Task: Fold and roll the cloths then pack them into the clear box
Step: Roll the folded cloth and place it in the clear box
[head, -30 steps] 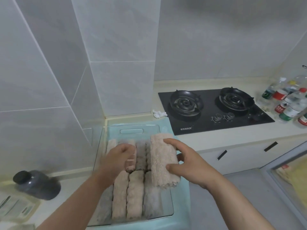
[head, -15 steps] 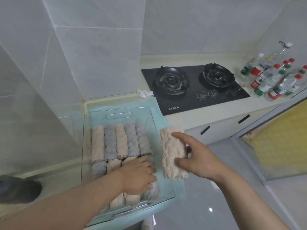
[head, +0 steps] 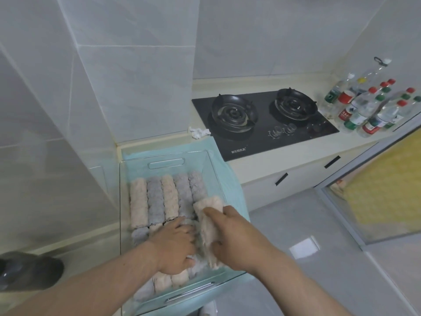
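**A:** Head view, starting from the left edge: what was there?

**B:** A dark jar (head: 29,270) lay on the tabletop (head: 284,158), well apart from the clear box (head: 166,153).

**A:** And inside the box?

**B:** Rolled cloths (head: 155,199), beige and grey, sat side by side in a far row. A bare strip was left between them and the far wall. A near row lay under the left hand (head: 175,245), which pressed palm-down on those rolls and held nothing.

**A:** Where was the right hand?

**B:** The right hand (head: 234,238) gripped a beige roll (head: 208,206) with its fingers wrapped round it. The roll was tilted, in the slot just beside the box's right wall. Its far end was by the last grey roll.

**A:** What lay beyond that wall?

**B:** A teal mat (head: 232,183) showed under the box. Past it the tabletop ended and there was open floor (head: 296,224). Farther right came a black stove (head: 262,142), then bottles (head: 369,108) crowded in the corner.
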The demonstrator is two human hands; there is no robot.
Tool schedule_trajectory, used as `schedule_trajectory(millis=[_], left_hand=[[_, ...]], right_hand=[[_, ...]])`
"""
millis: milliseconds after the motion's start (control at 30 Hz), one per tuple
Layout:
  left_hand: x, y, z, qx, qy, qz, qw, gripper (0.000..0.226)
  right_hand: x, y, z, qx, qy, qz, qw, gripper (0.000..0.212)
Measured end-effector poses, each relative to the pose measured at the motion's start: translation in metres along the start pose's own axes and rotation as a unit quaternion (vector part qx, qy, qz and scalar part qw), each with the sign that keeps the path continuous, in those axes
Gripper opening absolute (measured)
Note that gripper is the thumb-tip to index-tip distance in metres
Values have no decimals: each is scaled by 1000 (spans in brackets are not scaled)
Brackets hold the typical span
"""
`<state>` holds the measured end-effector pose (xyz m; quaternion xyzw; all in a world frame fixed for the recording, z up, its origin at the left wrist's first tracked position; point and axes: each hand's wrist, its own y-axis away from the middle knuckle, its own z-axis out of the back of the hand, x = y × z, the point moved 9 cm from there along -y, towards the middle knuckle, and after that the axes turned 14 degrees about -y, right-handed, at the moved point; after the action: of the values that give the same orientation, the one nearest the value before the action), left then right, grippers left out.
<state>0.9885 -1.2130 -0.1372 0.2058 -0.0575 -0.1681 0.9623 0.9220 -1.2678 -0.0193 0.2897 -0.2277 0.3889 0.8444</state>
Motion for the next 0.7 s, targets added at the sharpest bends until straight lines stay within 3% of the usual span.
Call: schedule_trajectory(millis=[267,433,567,700], left_hand=[[4,10,-4,28,15,18,999,48],[6,13,-6,28,17,28,999,47],[7,15,-8,37,16,28,999,47],[8,18,-11,58,15,28,998,47]], right_hand=[[-25,-20,-69,63,145,-91,983,58],[-32,-30,-93,84,111,-131,982,57],[-36,-34,-93,70,147,-136,977,60],[-48,-32,-98,94,13,-154,984,67]])
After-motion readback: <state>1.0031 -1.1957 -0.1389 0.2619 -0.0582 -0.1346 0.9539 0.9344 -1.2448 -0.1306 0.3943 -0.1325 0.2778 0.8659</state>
